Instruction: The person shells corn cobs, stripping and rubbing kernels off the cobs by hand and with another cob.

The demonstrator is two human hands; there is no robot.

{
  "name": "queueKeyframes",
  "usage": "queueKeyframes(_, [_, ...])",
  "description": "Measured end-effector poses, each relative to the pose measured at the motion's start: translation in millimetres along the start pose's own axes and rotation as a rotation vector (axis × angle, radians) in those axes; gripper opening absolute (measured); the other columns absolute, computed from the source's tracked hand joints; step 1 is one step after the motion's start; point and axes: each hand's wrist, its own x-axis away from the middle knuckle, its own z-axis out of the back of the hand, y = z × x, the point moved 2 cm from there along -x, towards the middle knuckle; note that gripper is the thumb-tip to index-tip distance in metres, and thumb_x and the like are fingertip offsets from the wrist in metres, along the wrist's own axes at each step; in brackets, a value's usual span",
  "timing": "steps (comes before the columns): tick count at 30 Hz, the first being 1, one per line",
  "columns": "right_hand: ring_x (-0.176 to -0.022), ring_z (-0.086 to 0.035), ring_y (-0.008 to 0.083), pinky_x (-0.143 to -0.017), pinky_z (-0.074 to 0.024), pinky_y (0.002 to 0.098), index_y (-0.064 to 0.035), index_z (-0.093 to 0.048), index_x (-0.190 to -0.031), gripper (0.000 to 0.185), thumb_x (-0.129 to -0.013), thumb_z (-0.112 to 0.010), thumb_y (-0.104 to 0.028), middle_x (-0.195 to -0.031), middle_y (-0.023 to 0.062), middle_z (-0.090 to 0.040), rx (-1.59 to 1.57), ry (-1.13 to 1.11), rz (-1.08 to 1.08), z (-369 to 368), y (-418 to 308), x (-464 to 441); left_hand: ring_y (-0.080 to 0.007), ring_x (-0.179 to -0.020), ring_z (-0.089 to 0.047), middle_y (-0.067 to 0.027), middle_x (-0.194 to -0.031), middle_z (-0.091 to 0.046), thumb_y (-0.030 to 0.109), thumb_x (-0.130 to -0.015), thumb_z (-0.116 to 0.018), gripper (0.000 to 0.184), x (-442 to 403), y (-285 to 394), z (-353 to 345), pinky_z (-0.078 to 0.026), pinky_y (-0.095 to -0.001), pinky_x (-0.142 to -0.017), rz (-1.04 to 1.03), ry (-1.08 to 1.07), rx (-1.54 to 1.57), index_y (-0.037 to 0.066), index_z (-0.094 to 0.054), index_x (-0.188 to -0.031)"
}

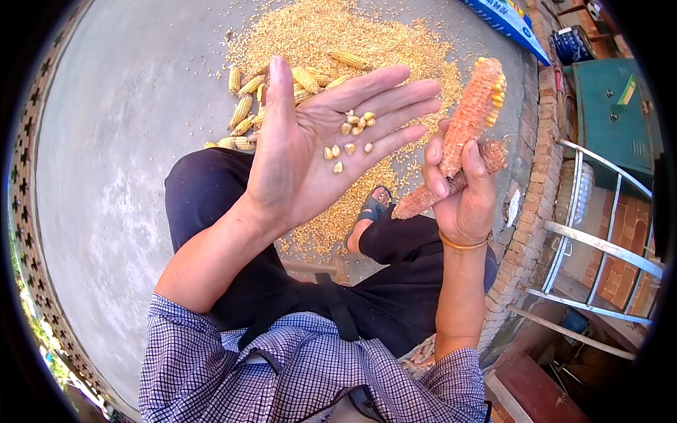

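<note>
My left hand (303, 148) is palm up with its fingers stretched out, and several loose yellow kernels (356, 123) lie on the palm and fingers. My right hand (462, 180) is closed round two cobs. One is a thick orange-pink cob (471, 113), mostly bare, with a few yellow rows left along its right edge near the top. The other is a thinner, bare reddish cob (423, 201), held crosswise below and behind it. Beyond my left hand lie several whole yellow corn cobs (241, 111) beside a wide spread of loose kernels (296, 34).
Kernels also cover the grey concrete floor (106, 141) near my sandalled foot (374, 208). A blue bag (511, 25) lies at the upper right. Along the right run a brick edge (539, 176), a metal ladder-like frame (599, 243) and a green cabinet (606, 113).
</note>
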Motion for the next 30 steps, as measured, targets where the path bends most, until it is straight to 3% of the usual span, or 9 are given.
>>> queueKeyframes(3, [-0.054,-0.051,0.0099,-0.049,-0.0399,0.0214,0.0015,-0.058,-0.109,0.027,-0.096,-0.054,-0.022,-0.083,0.0131,-0.065,0.139,0.028,-0.011,-6.3,-2.8,2.2,-0.035,-0.14,-0.033,-0.0261,-0.15,-0.033,0.06,-0.1,-0.024,0.081,-1.1,0.9,14.3,-0.027,-0.0453,-0.117,-0.055,0.152,-0.671,-0.007,-0.038,-0.142])
queueKeyframes(4, [-0.054,-0.048,0.0101,-0.049,-0.0366,0.0217,0.0018,-0.055,-0.115,0.031,-0.095,-0.055,-0.022,-0.08,0.0109,-0.063,0.22,0.014,-0.042,-7.9,-1.8,2.1,-0.0333,-0.14,-0.034,-0.0247,-0.15,-0.035,0.056,-0.101,-0.027,0.075,-1.4,1.3,13.0,-0.028,-0.0449,-0.116,-0.091,0.178,-0.884,-0.007,-0.037,-0.143])
queueKeyframes(6, [-0.051,-0.049,0.0101,-0.048,-0.0393,0.0217,0.0019,-0.056,-0.109,0.028,-0.093,-0.057,-0.021,-0.077,0.0111,-0.063,0.287,0.009,-0.081,-12.3,1.7,3.6,-0.0298,-0.139,-0.037,-0.0219,-0.148,-0.039,0.047,-0.104,-0.033,0.066,1.2,1.9,9.1,-0.031,-0.0441,-0.115,-0.176,0.238,-1.315,-0.005,-0.037,-0.144])
queueKeyframes(8, [-0.05,-0.052,0.0096,-0.048,-0.0446,0.0223,0.0014,-0.056,-0.098,0.021,-0.089,-0.063,-0.017,-0.072,0.0107,-0.063,0.332,-0.011,-0.119,-14.8,3.3,5.0,-0.0296,-0.139,-0.036,-0.0218,-0.146,-0.041,0.042,-0.104,-0.038,0.061,-1.6,0.7,16.1,-0.031,-0.0448,-0.114,-0.167,0.218,-0.961,-0.004,-0.037,-0.144])
queueKeyframes(10, [-0.05,-0.052,0.0048,-0.044,-0.04,0.0199,-0.001,-0.059,-0.096,0.017,-0.089,-0.066,-0.015,-0.071,0.0061,-0.064,0.327,-0.032,-0.108,-19.3,9.5,8.1,-0.0311,-0.137,-0.039,-0.0217,-0.141,-0.047,0.037,-0.103,-0.042,0.056,-3.3,-0.4,17.2,-0.033,-0.0462,-0.113,-0.208,0.181,-0.706,-0.002,-0.038,-0.144])
queueKeyframes(16, [-0.055,-0.05,0.0015,-0.047,-0.0394,0.0197,-0.0025,-0.056,-0.087,0.017,-0.086,-0.071,-0.009,-0.067,-0.0032,-0.055,0.549,-0.002,-0.102,-29.1,23.6,15.9,-0.0347,-0.124,-0.054,-0.0263,-0.132,-0.054,0.028,-0.103,-0.046,0.052,-7.0,-3.3,10.2,-0.043,-0.0457,-0.107,-0.16,0.112,-0.65,-0.004,-0.038,-0.142])
queueKeyframes(25, [-0.055,-0.051,0.0027,-0.048,-0.0408,0.0206,-0.0034,-0.057,-0.096,0.017,-0.091,-0.068,-0.015,-0.068,-0.0023,-0.056,0.341,-0.158,-0.172,-44.7,21.3,16.7,-0.0354,-0.118,-0.058,-0.0295,-0.127,-0.055,0.026,-0.104,-0.041,0.049,-7.2,-0.4,9.9,-0.047,-0.0448,-0.104,-0.168,0.081,-0.593,-0.007,-0.039,-0.14])
queueKeyframes(30, [-0.054,-0.052,0.0032,-0.049,-0.0414,0.021,-0.0025,-0.057,-0.1,0.019,-0.093,-0.066,-0.017,-0.07,-0.0013,-0.057,0.374,-0.148,-0.196,-46.6,24.2,20.7,-0.0345,-0.115,-0.06,-0.0294,-0.126,-0.056,0.026,-0.105,-0.038,0.047,-6.9,-1.7,9.3,-0.049,-0.0436,-0.101,-0.142,0.042,-0.635,-0.007,-0.041,-0.138])
